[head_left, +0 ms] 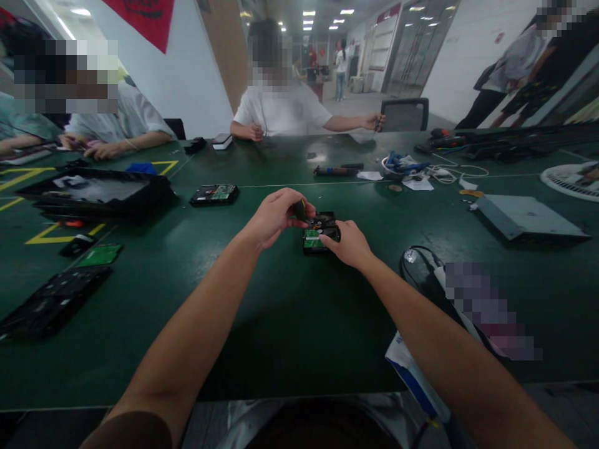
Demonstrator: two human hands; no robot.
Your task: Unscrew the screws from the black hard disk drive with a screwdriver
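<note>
On the green table in front of me lies a small black device with a green circuit board [312, 238], its dark inner parts exposed toward the far side. My right hand [350, 243] grips its right side, with the thumb over the board. My left hand [277, 215] is closed around a screwdriver [300, 209] with a dark handle and a yellowish stripe. The screwdriver points down at the device's far left part; its tip is too small to make out.
Another device with a circuit board [215, 194] lies to the left, beyond it a black tray [98, 187]. At right are a grey metal box [526, 217], cables [402, 163] and a power strip [461, 305]. Across the table sits a person in a white shirt [283, 106].
</note>
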